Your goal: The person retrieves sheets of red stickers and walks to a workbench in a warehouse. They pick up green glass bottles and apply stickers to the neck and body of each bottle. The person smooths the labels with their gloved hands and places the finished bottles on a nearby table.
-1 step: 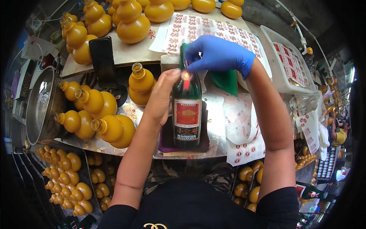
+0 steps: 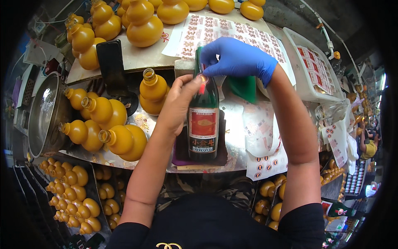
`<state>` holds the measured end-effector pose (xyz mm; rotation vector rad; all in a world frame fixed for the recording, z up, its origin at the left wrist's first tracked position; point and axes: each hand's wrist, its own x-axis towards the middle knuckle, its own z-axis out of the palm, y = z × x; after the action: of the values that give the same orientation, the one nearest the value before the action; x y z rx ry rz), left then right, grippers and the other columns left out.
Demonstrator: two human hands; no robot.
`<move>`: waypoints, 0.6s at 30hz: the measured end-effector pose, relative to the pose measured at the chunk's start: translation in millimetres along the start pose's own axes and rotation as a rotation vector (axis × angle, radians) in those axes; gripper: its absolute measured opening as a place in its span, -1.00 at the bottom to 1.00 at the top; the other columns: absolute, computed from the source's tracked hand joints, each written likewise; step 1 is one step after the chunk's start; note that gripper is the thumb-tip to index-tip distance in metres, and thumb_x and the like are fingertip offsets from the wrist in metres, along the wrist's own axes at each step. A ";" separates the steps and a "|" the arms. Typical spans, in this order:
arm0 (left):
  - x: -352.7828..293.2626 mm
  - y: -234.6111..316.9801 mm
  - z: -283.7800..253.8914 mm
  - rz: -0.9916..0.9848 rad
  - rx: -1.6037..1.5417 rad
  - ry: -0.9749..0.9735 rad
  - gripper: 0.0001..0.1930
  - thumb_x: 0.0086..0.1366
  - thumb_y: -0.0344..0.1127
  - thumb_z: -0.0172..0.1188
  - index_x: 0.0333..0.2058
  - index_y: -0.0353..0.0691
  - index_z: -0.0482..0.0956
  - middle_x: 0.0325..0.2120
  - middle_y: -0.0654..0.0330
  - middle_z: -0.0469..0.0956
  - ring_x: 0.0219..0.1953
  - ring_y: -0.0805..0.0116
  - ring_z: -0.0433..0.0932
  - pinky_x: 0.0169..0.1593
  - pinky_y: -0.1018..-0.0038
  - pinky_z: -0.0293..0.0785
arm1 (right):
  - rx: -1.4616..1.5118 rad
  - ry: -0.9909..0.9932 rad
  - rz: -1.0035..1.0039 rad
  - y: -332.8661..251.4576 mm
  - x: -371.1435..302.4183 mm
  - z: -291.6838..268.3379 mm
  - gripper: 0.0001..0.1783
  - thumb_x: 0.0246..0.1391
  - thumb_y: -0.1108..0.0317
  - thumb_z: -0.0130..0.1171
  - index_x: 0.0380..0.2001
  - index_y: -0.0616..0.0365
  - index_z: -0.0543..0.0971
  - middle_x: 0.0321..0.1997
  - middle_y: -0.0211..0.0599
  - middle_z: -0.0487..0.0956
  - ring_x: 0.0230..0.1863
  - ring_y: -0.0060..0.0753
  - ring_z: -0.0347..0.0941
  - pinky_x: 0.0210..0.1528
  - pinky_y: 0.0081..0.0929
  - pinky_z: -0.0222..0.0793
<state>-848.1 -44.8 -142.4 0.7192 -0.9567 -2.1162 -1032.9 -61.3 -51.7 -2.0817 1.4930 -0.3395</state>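
A dark green glass bottle (image 2: 210, 98) lies neck away from me on a dark cloth (image 2: 223, 143). Its front carries a red picture label (image 2: 203, 123) with a black lower part. On the neck sits a small round sticker (image 2: 202, 87) with a red ribbon-shaped tail. My left hand (image 2: 176, 103), bare, curls along the bottle's left side, its thumb pressing by the sticker. My right hand (image 2: 238, 58), in a blue glove, pinches at the sticker's upper edge with thumb and forefinger. Part of the neck is hidden behind the glove.
Yellow gourd-shaped bottles (image 2: 128, 141) stand left of my arm, with more at the back. A black phone (image 2: 111, 62) leans upright by a steel basin (image 2: 43, 112). Sticker sheets (image 2: 265, 164) lie to the right, near a white tray (image 2: 306, 89). Crates of gourd bottles (image 2: 74, 195) sit below.
My left thumb has shifted slightly right onto the edge of the sticker, and its fingers have bent a little. The bottle stays put; the right hand has barely moved.
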 end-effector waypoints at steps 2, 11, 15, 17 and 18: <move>4.1 -6.6 -0.4 0.055 0.122 0.043 -0.43 0.16 -0.21 0.25 0.02 -0.38 0.19 -0.14 0.10 0.39 -0.11 0.47 0.40 -0.01 0.54 0.36 | 0.081 0.344 -0.023 2.2 -6.7 16.4 -0.57 -0.19 0.23 0.32 -0.18 0.12 0.55 -0.55 -0.32 0.48 -0.48 -0.40 0.43 -0.31 -0.50 0.38; 2.5 -8.2 -2.9 0.037 0.108 0.027 -0.44 0.18 -0.21 0.23 0.04 -0.37 0.20 -0.09 0.09 0.38 -0.04 0.43 0.37 0.05 0.49 0.32 | 0.179 0.517 -0.151 25.8 -58.5 84.1 -0.49 0.05 0.49 0.02 0.08 -0.25 0.44 -0.44 -0.27 0.51 -0.48 -0.35 0.45 -0.32 -0.50 0.42; 0.8 -11.2 -0.4 0.081 0.168 0.027 -0.44 0.20 -0.21 0.22 0.05 -0.37 0.20 -0.10 0.09 0.39 -0.05 0.44 0.38 0.04 0.50 0.32 | 0.087 0.520 -0.166 34.7 -60.5 93.0 -0.39 0.04 0.48 0.01 0.15 -0.40 0.36 -0.46 -0.28 0.48 -0.49 -0.27 0.45 -0.37 -0.44 0.43; 1.4 -9.6 -0.1 0.084 0.170 0.027 -0.44 0.20 -0.21 0.21 0.05 -0.37 0.20 -0.10 0.09 0.40 -0.06 0.44 0.39 0.03 0.51 0.33 | 0.058 0.529 -0.168 33.4 -59.7 92.9 -0.39 0.04 0.47 0.00 0.15 -0.42 0.35 -0.47 -0.30 0.47 -0.49 -0.28 0.45 -0.38 -0.44 0.43; 1.4 -9.1 0.0 0.072 0.155 0.029 -0.45 0.20 -0.21 0.21 0.05 -0.37 0.20 -0.11 0.10 0.40 -0.07 0.44 0.39 0.02 0.52 0.34 | 0.044 0.529 -0.164 33.3 -59.5 93.0 -0.39 0.05 0.46 0.00 0.16 -0.42 0.34 -0.47 -0.31 0.47 -0.50 -0.28 0.44 -0.39 -0.44 0.43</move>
<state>-852.2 -41.5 -149.9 0.7787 -1.1236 -1.9797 -1033.5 12.9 -140.0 -2.1863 1.5733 -1.0424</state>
